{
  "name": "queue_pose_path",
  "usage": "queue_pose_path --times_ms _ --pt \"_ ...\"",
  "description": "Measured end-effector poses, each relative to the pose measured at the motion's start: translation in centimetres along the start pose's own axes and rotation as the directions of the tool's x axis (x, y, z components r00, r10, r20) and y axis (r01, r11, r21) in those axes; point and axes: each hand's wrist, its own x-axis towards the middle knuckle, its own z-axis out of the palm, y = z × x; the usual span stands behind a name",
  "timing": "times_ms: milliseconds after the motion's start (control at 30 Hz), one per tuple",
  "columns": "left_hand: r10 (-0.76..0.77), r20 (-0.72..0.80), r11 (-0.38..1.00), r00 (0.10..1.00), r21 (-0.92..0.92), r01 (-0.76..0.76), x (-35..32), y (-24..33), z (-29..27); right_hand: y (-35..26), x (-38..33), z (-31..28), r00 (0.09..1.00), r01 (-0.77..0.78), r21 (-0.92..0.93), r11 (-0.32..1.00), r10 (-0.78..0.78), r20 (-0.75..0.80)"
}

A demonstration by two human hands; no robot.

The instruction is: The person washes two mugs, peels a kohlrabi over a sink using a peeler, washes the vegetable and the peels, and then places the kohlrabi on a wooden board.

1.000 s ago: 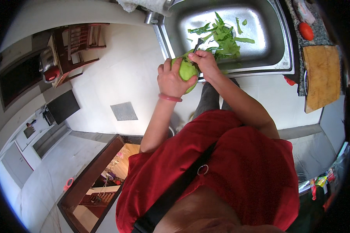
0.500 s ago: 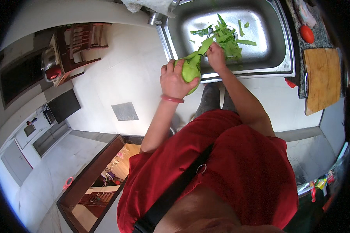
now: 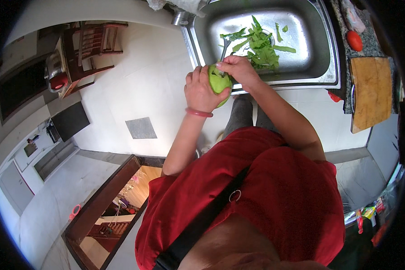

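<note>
My left hand (image 3: pixel 199 91), with a pink bangle at the wrist, is wrapped round a rounded pale-green vegetable (image 3: pixel 220 84) at the sink's near-left edge. Its exact kind does not show clearly. My right hand (image 3: pixel 240 71) is closed at the vegetable's upper side, thumb and fingers pinching by a slim grey metal tool (image 3: pixel 225 48). The tool's wider end points away over the sink, while its other end meets the vegetable; whether it has a blade I cannot tell. Green peelings (image 3: pixel 262 48) lie in a loose heap round the drain.
The steel sink (image 3: pixel 297 83) is in front of me. On the speckled counter to its right are a red tomato-like item (image 3: pixel 354 41) and a wooden cutting board (image 3: pixel 372 94), which overhangs the edge. White cloth (image 3: pixel 184 4) hangs near the tap at the upper left.
My right hand has come left and nearer, back against the vegetable. The long green strip that stretched from the vegetable to it is gone. The grey tool shows more fully now.
</note>
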Motion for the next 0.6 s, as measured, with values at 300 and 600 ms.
queue_pose_path --times_ms 300,600 --pt "-0.017 -0.019 1.0 1.0 -0.005 0.017 -0.1 0.1 0.2 1.6 3.0 0.0 0.992 -0.072 -0.053 0.996 0.066 -0.104" --pt "-0.027 -0.006 1.0 1.0 0.007 0.027 -0.6 -0.4 0.1 7.1 6.1 -9.6 0.848 0.049 -0.265 0.963 -0.181 -0.498"
